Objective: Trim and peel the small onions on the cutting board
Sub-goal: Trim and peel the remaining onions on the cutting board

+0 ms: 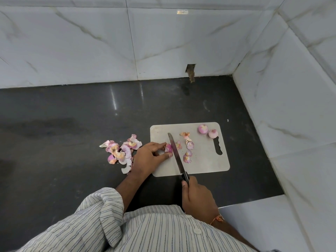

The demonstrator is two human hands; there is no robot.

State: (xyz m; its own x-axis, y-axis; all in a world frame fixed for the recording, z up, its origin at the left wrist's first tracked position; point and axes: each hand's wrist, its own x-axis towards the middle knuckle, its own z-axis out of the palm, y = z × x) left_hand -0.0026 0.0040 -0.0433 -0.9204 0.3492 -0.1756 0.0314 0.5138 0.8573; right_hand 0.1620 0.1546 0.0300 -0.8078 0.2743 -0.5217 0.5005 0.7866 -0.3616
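The left hand (151, 157) is pinching a small onion (168, 147) on the cutting board (205, 160), while the right hand (197, 195) is gripping the knife (175, 153), its blade lying against the onion's right side. Two peeled onions (207, 130) are sitting at the far right corner; peels (121, 150) are lying on the dark bench (63, 139) to the left.

A glossy dark stone countertop (72, 113) fills a corner between white marble-look tiled walls (81, 42). A rough chipped hole (190, 71) marks the back wall's base.
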